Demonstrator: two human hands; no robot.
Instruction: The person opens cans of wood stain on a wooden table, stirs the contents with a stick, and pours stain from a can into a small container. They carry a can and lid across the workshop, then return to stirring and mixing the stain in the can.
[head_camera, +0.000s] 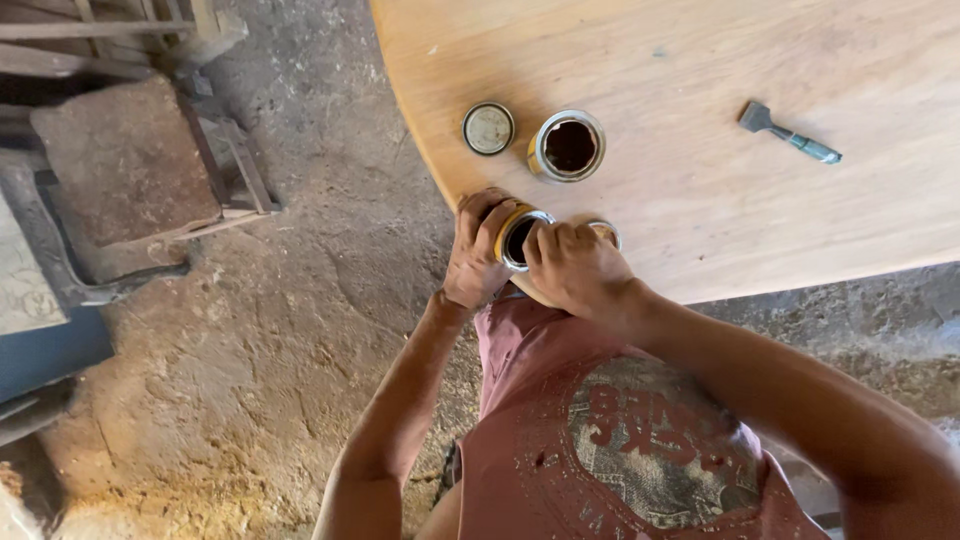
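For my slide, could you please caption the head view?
Left hand grips a small tin, right hand over it, on a wooden tabletop.

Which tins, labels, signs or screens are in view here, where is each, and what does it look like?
Open tin: on the wooden table, round, metal rim, dark liquid inside.
Loose lid: left of it, round, pale, lying flat.
Second tin: at the table edge, yellow-sided, between left hand and right hand.
No signs or screens.

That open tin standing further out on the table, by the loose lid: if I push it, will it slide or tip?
The open tin is squat with a flat base, so it would probably slide on the smooth wooden table rather than tip. Dark liquid shows inside, so it may slosh over if jolted. Its round metal wall might feel slippery.
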